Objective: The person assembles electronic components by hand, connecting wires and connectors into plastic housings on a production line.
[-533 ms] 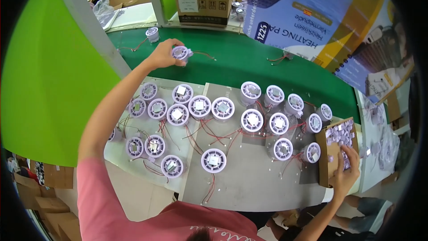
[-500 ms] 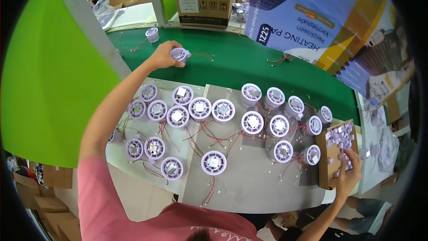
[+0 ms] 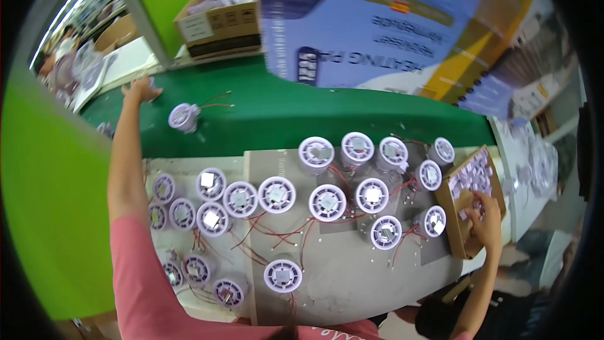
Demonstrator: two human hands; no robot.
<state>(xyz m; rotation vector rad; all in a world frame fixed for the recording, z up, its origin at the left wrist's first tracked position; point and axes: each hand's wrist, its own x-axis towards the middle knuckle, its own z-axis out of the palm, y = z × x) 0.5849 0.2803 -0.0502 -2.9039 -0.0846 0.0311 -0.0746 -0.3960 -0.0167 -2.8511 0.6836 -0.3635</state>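
Note:
My left hand [image 3: 143, 90] is stretched to the far left of the green belt [image 3: 264, 104]. Its fingers close round a round purple housing that they mostly cover; only a pale edge shows. Just right of it stands another purple housing [image 3: 184, 117], upright, with red wires trailing to the right. At the right, my right hand [image 3: 486, 219] reaches into a shallow cardboard box [image 3: 464, 249] of small purple parts [image 3: 473, 176]. Its fingers are bent together among the parts, and what they grip is hidden. Several purple housings [image 3: 283, 276] with square pale pieces on top stand on the grey worktop [image 3: 352, 277].
Red wires [image 3: 267, 230] lie tangled between the housings. A large printed blue sheet [image 3: 390, 31] hangs over the belt's far side. A carton [image 3: 220, 28] of pale parts stands behind the belt. A green panel [image 3: 56, 214] rises on the left. People are visible at the back left.
My left hand has let go of one purple housing on the belt and moved left to another. The view has shifted. My right hand stays in the box.

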